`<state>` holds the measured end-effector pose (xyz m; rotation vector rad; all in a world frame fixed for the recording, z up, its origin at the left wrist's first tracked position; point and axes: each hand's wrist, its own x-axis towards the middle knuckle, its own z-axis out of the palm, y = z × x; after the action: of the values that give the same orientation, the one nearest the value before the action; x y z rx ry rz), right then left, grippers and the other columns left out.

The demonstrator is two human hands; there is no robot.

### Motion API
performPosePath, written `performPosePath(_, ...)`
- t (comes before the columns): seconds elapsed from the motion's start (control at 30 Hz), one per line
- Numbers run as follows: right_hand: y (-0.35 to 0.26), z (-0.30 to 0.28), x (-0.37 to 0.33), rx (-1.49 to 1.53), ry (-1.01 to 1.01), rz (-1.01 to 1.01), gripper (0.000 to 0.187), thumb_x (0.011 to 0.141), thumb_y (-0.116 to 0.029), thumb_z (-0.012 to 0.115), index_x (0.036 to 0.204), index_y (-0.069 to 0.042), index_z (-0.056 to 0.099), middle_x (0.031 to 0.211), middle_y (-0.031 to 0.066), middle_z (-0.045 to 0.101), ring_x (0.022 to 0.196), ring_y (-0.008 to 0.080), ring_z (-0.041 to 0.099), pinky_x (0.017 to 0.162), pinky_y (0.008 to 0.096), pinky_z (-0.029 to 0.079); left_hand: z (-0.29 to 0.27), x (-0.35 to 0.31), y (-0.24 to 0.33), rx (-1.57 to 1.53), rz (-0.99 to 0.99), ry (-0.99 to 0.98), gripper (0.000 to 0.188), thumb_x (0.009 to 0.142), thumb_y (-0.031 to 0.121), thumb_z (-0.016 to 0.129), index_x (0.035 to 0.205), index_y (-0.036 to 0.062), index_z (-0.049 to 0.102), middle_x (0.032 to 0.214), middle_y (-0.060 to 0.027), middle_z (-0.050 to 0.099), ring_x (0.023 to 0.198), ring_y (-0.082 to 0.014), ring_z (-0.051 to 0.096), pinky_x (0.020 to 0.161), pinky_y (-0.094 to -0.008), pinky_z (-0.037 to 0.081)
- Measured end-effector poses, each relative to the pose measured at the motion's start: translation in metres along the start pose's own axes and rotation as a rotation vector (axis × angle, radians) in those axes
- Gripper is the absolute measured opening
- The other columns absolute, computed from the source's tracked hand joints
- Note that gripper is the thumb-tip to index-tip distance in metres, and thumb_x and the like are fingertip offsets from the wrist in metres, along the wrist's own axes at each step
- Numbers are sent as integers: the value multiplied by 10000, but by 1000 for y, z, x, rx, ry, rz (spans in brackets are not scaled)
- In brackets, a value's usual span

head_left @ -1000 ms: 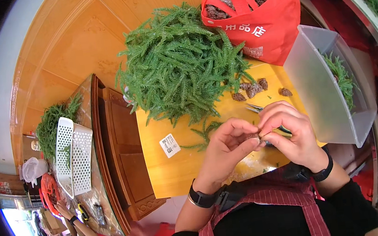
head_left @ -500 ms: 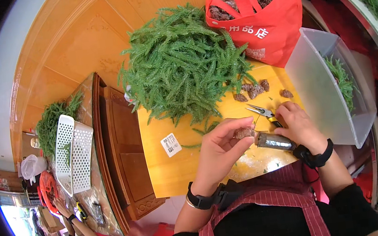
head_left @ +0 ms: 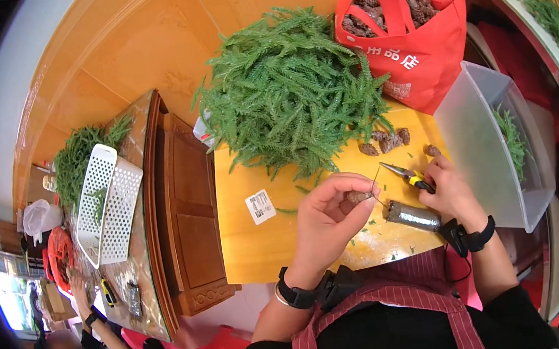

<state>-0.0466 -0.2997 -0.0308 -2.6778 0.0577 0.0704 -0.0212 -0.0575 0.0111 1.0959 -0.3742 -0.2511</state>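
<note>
A small brown pine cone is pinched between the thumb and fingers of my left hand, with a thin dark wire crossing at its end. My right hand is closed around the yellow-and-black handles of a pair of pliers, whose jaws point to the far left. Just below the pliers, a dark cylindrical bundle in shiny clear wrap lies on the yellow table. Several loose pine cones lie beyond, with a single pine cone near my right fingers.
A large heap of green artificial sprigs covers the far table. Behind it stands a red bag of pine cones; a translucent bin is at right. A white label lies at left. Another person sits by a side table with a white basket.
My right hand has closed on the pliers' handles. The wire by the pine cone in my left hand now shows more clearly. The whole view has shifted slightly.
</note>
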Motion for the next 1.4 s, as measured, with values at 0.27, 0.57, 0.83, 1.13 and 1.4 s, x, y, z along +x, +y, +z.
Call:
performPosePath(0.27, -5, -22, -22, 284, 107, -82, 156, 667, -95, 564, 733, 3, 462, 741, 86, 469, 633, 192, 508, 575, 290, 399, -6, -1, 0, 104, 57, 93, 194, 764, -115, 562, 939, -31, 569, 960, -91, 566, 857, -135, 582, 736, -236, 485)
performPosePath(0.57, -44, -45, -41, 425, 110, -307, 255, 575, -98, 643, 659, -47, 408, 689, 104, 536, 831, 264, 614, 676, 309, 452, -1, 3, -2, 185, 132, 110, 203, 752, -127, 542, 937, -44, 561, 943, -98, 544, 829, -146, 579, 646, -231, 517)
performPosePath(0.83, -45, -38, -37, 493, 161, -396, 248, 554, -96, 638, 650, -43, 416, 685, 126, 559, 904, 341, 597, 737, 362, 460, 3, 2, 2, 214, 160, 146, 203, 748, -122, 573, 934, -42, 571, 955, -96, 544, 831, -135, 573, 676, -238, 512)
performPosePath(1.13, -48, -40, -34, 424, 200, -450, 239, 551, -72, 632, 657, -43, 421, 693, 133, 579, 921, 340, 596, 740, 380, 470, 5, -1, 5, 307, 168, 154, 218, 736, -97, 617, 941, -32, 583, 936, -82, 576, 829, -120, 580, 721, -228, 486)
performPosePath(1.4, -48, -40, -31, 374, 232, -489, 245, 554, -54, 630, 667, -46, 413, 696, 129, 578, 907, 336, 605, 712, 376, 480, 5, 0, 5, 367, 168, 177, 224, 725, -87, 633, 936, -25, 589, 924, -73, 579, 818, -112, 578, 721, -221, 476)
